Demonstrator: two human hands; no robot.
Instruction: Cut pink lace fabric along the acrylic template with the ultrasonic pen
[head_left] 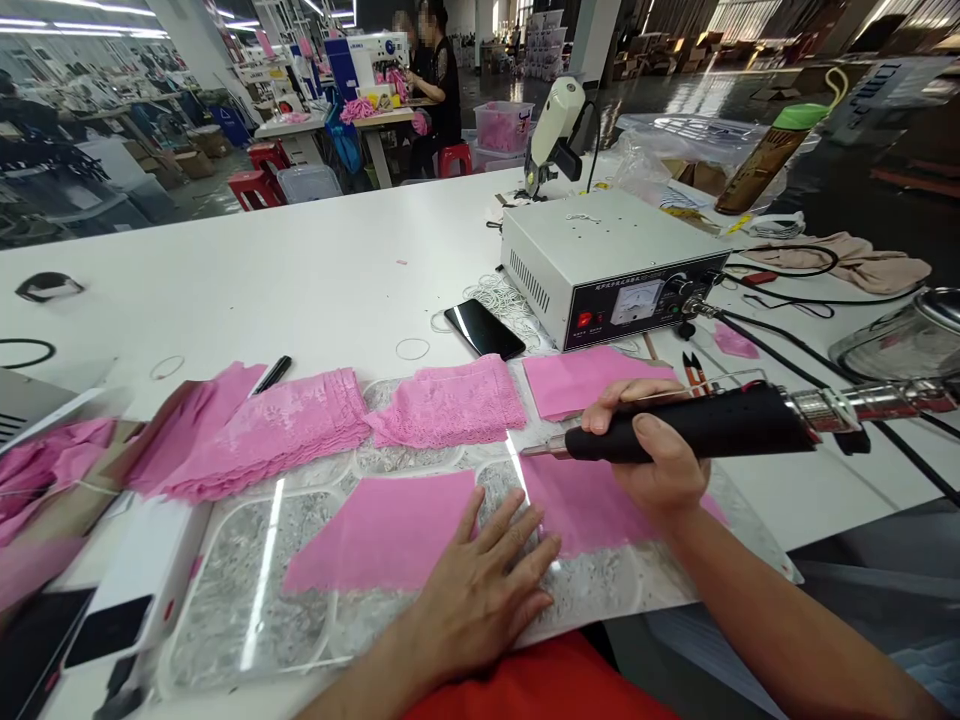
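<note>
My left hand (484,575) lies flat with its fingers spread, over the right end of a pink fabric piece (390,530) on the clear template board (300,630). My right hand (660,450) grips a black handheld tool (697,428) with a narrow metal tip. That tip points left and lies over the upper left edge of another pink piece (592,505); whether it touches cannot be made out. Beyond the tool lies a third pink piece (585,380). Two stacks of pink lace, a longer one (277,430) and a shorter one (454,402), rest along the board's far side.
A grey control box (615,260) stands behind my right hand, with cables running right. A black phone (484,328) lies left of it. At the right are a glass jar (900,340) and a bottle (772,160). A person (442,90) sits by a sewing machine beyond the table.
</note>
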